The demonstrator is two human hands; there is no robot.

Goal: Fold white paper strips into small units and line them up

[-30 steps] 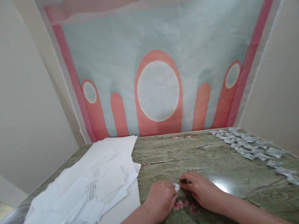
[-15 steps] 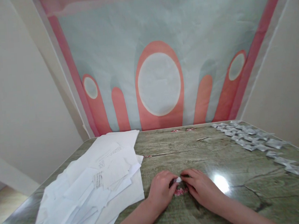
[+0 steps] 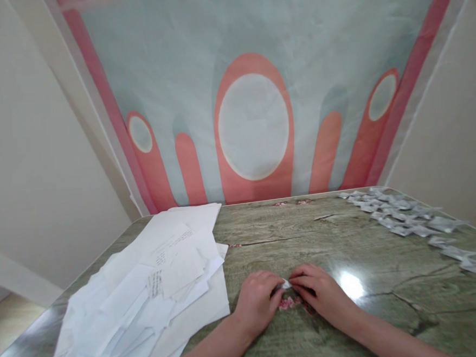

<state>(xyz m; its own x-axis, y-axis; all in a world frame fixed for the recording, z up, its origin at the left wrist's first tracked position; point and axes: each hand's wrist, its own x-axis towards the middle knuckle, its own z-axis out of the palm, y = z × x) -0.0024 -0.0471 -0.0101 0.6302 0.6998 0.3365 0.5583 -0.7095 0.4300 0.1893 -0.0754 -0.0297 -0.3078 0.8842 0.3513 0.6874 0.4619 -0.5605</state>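
Between my two hands is a small white piece of folded paper (image 3: pixel 286 284), mostly covered by the fingers. My left hand (image 3: pixel 258 299) pinches its left end with thumb and fingertips. My right hand (image 3: pixel 317 291) has its fingertips closed on the right end. Both hands sit low over the wood-grain table (image 3: pixel 263 258), just above a reddish patch (image 3: pixel 289 302) on the surface. To the left of my left hand lies a large loose pile of white paper sheets (image 3: pixel 178 259), some with printed or written lines.
Several small twisted paper packets (image 3: pixel 399 210) lie in rows along the table's right side. A bright light reflection (image 3: pixel 351 286) shows right of my right hand. Behind the table's back edge stands a backdrop (image 3: pixel 248 36) with pink and orange shapes.
The view has tipped slightly downward. Both hands stay at the same spot with the piece of paper, and the right fingers have shifted only a little.
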